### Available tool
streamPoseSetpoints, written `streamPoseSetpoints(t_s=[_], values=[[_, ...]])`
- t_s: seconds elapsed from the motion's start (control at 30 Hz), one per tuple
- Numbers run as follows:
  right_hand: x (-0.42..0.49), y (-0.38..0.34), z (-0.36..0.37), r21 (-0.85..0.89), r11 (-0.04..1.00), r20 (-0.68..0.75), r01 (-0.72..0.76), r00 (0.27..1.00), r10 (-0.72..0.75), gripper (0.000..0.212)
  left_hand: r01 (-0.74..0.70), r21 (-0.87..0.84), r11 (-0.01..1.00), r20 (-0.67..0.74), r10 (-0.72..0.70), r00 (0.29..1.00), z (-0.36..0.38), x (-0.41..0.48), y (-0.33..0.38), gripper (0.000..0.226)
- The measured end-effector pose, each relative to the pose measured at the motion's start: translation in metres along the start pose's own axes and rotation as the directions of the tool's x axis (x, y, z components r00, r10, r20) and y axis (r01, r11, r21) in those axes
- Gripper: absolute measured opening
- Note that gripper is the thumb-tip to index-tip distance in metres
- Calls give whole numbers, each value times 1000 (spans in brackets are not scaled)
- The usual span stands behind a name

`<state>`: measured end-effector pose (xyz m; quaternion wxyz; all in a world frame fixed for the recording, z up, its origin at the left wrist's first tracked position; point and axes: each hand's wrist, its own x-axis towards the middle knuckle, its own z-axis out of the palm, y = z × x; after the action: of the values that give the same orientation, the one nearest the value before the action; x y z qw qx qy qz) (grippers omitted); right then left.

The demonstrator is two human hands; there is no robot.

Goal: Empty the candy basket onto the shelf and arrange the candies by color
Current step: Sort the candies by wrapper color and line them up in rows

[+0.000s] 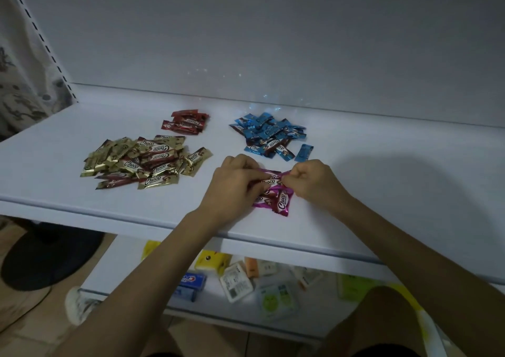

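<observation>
sorting looks nearly done: gold point(142, 162), red point(187, 123) and blue point(269, 135) piles lie on the shelf point(68, 181), while the left hand point(232, 184) and right hand point(314, 183) pinch the near pink candies point(276, 195) between curled fingers.

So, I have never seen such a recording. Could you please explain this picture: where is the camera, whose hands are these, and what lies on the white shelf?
There is no machine here, only a person. The one picture comes from a camera worn on the person's head, looking forward and down, so the two arms are the person's own. On the white shelf lie four groups of wrapped candies: a gold pile at the left, a small red pile behind it, a blue pile at the right, and magenta candies in front. The left hand and the right hand both hold magenta candies; the right pinches a wrapper end. Below, a lower shelf carries small packets.
</observation>
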<state>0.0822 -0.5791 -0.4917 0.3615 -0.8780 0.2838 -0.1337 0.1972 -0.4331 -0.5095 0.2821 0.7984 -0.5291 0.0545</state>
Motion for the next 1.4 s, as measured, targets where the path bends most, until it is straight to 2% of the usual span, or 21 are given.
streamPoseSetpoints(t_s=[0.07,0.17,0.23,0.37,0.43,0.5,0.6,0.7,0.83,0.97,1.07,1.27,1.4], values=[[1,2,0,-57,998,-65,26,997,-30,25,22,14,1000,-28,-22,999,0,-2,-3,34],[0,-1,1,-106,993,-239,60,967,-84,35,59,-12,998,-87,-60,994,-7,-11,-11,46],[-1,-14,5,-114,987,-281,109,950,-137,29,45,21,999,-131,-42,990,-14,-22,-17,49],[1,-52,25,-181,921,-135,346,919,-372,16,21,180,983,-198,15,980,-36,-44,-27,49],[8,-71,34,-227,866,-43,446,883,-466,31,44,248,968,-221,13,975,-50,-51,-35,52],[15,-88,44,-273,835,2,478,868,-496,44,77,272,959,-248,-8,969,-62,-54,-48,58],[25,-114,64,-280,863,12,420,900,-435,56,157,245,957,-266,-90,960,-76,-57,-75,75],[34,-138,96,-203,919,44,339,940,-337,62,180,243,953,-225,-125,966,-89,-60,-106,91],[36,-157,134,-110,957,40,267,964,-264,61,169,257,951,-153,-133,979,-105,-67,-147,108],[35,-162,159,-111,962,-28,249,967,-253,59,185,184,965,-96,-170,981,-116,-73,-178,116],[35,-163,177,-166,964,-86,209,971,-225,60,175,191,966,1,-178,984,-124,-72,-200,117],[38,-179,215,-343,921,-228,187,934,-275,53,86,136,987,194,-111,975,-136,-58,-235,125],[43,-195,237,-417,907,-280,62,940,-193,49,163,125,979,279,-192,941,-136,-47,-259,131]])
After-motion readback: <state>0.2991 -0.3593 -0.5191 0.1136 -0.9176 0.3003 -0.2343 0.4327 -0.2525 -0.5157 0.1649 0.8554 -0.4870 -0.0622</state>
